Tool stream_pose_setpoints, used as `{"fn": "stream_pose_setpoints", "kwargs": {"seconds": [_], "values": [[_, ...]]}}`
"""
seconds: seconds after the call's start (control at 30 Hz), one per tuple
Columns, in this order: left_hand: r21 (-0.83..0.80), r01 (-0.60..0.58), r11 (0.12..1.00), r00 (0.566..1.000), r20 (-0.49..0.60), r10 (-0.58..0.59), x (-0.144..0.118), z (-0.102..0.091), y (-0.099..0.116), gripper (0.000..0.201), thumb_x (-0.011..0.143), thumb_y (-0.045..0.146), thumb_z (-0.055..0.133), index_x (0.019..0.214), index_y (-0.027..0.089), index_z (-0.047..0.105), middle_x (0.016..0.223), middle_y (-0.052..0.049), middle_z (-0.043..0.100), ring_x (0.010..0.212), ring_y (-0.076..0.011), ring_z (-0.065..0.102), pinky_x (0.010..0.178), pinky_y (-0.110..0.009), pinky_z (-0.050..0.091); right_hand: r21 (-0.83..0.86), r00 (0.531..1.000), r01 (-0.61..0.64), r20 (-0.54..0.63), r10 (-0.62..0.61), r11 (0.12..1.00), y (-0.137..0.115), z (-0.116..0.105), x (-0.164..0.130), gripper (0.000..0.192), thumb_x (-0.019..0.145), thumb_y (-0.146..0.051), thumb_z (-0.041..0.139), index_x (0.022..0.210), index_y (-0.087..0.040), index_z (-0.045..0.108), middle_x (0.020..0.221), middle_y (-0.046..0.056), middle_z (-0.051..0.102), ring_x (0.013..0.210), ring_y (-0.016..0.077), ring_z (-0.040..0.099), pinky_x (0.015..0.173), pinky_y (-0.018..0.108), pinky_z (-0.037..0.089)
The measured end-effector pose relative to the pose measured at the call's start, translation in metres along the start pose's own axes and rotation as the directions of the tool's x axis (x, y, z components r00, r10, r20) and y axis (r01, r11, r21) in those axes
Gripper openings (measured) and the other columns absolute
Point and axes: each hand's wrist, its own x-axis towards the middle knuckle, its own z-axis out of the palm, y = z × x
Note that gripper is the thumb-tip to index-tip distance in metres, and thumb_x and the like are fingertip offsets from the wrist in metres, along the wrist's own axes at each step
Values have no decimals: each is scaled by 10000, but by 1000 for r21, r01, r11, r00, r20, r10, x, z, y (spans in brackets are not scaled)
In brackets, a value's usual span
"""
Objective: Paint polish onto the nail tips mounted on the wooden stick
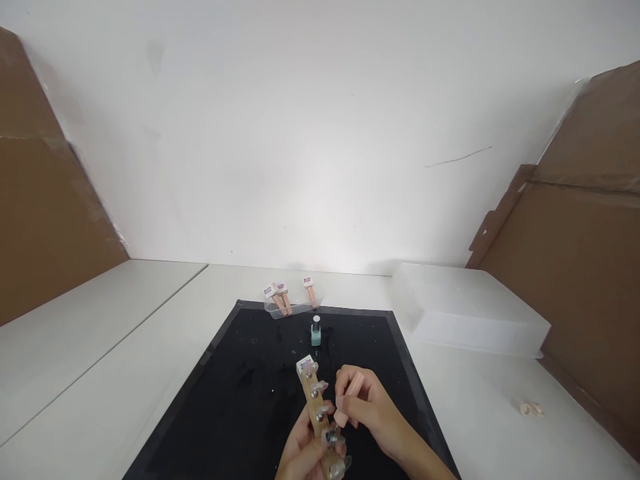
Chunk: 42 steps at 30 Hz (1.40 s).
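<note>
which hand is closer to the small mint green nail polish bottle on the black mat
Right. The right hand, holding a pink cap-like piece, sits just below and right of the small mint green nail polish bottle. The left hand grips the wooden nail-tip holder lower down, farther away.

White wall (320, 133), cardboard panels (590, 267)

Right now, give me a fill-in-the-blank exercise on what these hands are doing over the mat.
1. The left hand grips a wooden stick studded with practice ____.
2. The right hand holds a peach-coloured cap, its brush end over the ____.
3. The small mint bottle stands open on the ____ mat.
4. The clear plastic bin sits to the mat's ____.

Missing words: nails; stick; black; right
</note>
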Motion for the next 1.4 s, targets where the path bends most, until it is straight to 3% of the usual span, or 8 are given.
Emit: {"fn": "stream_pose_setpoints", "kwargs": {"seconds": [0.33,0.67,1.13,1.4], "values": [[-64,34,997,995,-93,-40,-1,-3,0,363,618,131,749,954,263,708,890,-31,608,676,-120,528,642,-283,416,11,1000,8,8,-8,1000,-4,1,0,102,549,-75,519,516,-170,502,436,-68,485,393,67,393,405,186,270],[-128,69,989,994,-73,-78,-1,-3,3,362,693,151,678,1040,252,672,880,-43,647,735,-141,554,698,-306,444,51,999,-16,42,14,999,-8,4,-2,107,518,-83,487,488,-186,473,427,-60,497,379,73,380,432,211,358],[-227,121,966,990,-44,-135,-3,2,10,192,779,159,598,940,181,699,854,-54,672,738,-156,585,665,-291,443,14,1000,-10,11,10,1000,-4,2,-2,85,488,-109,432,451,-181,456,387,-62,450,382,94,425,424,211,318],[-244,119,962,992,-20,-128,-1,0,9,188,797,192,579,951,172,684,820,-47,678,713,-146,590,684,-287,448,11,999,35,-18,-34,999,-8,2,-2,88,559,-117,516,494,-172,499,424,-52,508,374,64,356,402,203,227]]}}
